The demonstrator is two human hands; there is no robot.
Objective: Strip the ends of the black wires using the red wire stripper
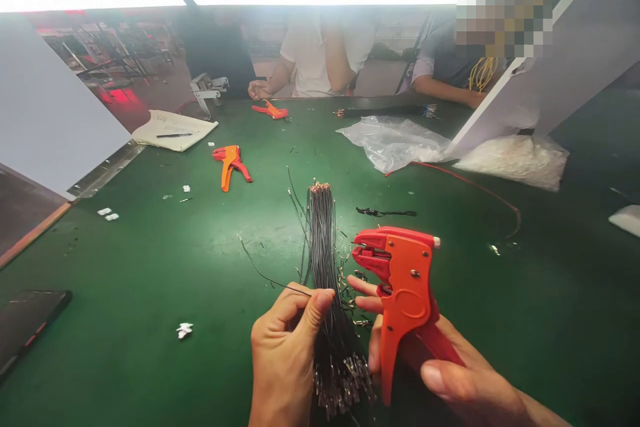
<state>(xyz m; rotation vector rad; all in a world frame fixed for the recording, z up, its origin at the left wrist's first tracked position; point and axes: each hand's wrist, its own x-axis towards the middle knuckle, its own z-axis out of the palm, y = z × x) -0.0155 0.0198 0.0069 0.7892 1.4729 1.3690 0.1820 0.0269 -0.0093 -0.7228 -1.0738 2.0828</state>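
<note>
My left hand [290, 347] pinches a single thin black wire [263, 273] between thumb and forefinger; its tip points up and left. Beneath and beside it lies a long bundle of black wires [324, 240], with bare copper ends at the far side and metal terminals at the near side. My right hand [450, 360] is wrapped around the handles of an orange and red wire stripper [407, 287], whose red jaws face left and stand apart with nothing visible in them. Small stripped scraps [345, 287] litter the green table just right of the bundle.
Two more wire strippers [231, 165] [271, 110] rest farther back. A notebook [173, 130] with a pen lies at the left. Plastic bags [395, 140] are on the back right, near a slanted white panel [540, 73]. People sit across the table; a dark flat object [33, 327] is at the left edge.
</note>
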